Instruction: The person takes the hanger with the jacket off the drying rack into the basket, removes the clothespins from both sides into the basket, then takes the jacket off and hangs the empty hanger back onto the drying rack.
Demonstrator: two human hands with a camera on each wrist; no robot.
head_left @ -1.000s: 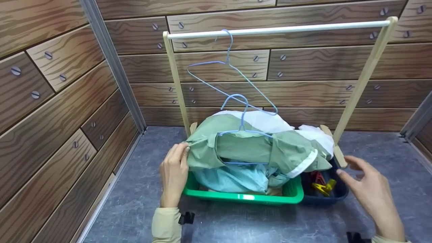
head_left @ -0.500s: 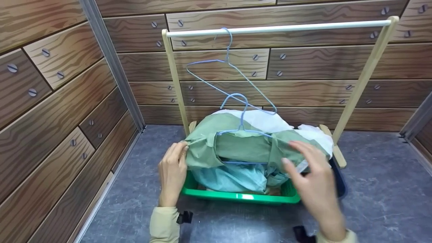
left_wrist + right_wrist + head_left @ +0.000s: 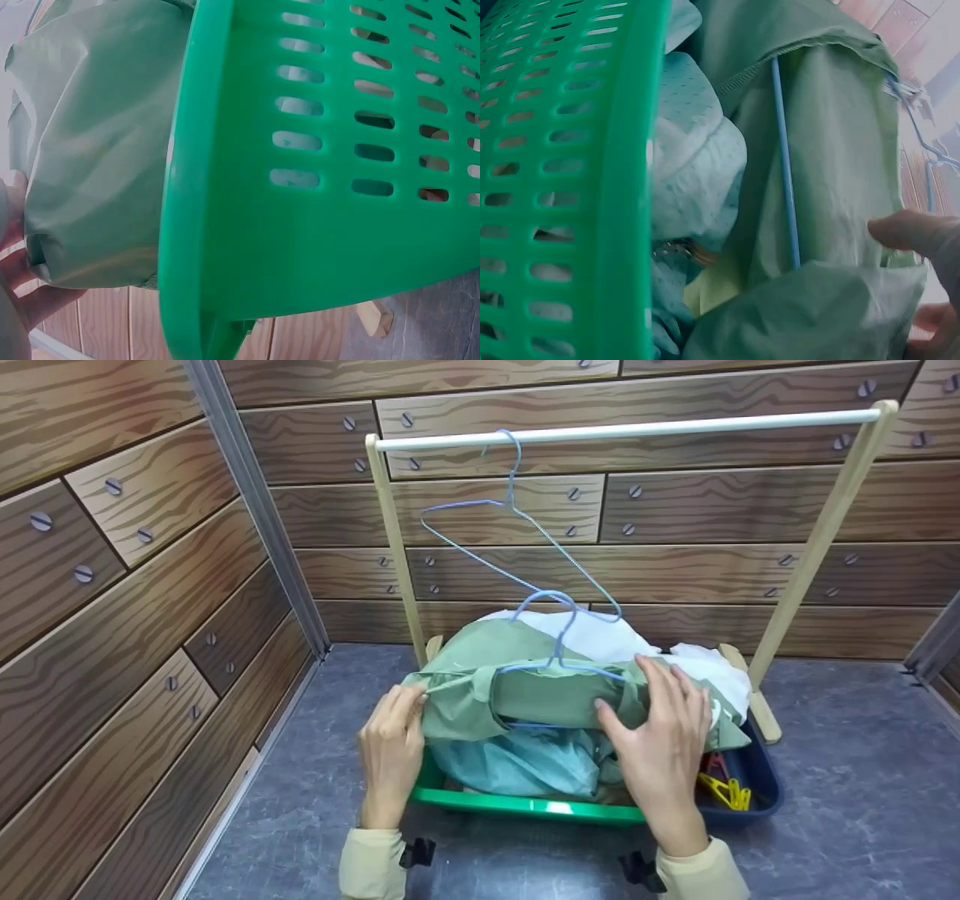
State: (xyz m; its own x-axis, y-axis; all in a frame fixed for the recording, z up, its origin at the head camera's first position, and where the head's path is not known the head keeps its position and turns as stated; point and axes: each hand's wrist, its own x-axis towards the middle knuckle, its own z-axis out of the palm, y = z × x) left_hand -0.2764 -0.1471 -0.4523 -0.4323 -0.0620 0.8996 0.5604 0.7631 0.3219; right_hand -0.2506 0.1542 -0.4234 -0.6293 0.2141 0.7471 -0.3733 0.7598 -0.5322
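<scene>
Head view shows two hands, two blue hangers, one green cloth, one green basket, one dark blue tub and one rack. The left hand pinches the left end of the green cloth. The right hand is open, with its thumb and fingers spread apart and touching the right part of the same cloth.

The green cloth lies on top of the basket, and its right end hangs over the tub. It is soft, dull green and wrinkly, with a wide gap in the middle and a thin white strip near the right end. The low hanger sits inside it. Its hook sticks up, and its straight bottom bar shows in the gap. The right wrist view shows that bar too, with folds of cloth on both sides.

The high hanger hangs tilted from the rack's one white bar, between two wooden posts. One blue-green cloth is bunched up in the basket, and white cloth lies behind the green one. Yellow and red clips are in the tub, but I cannot tell how many.
</scene>
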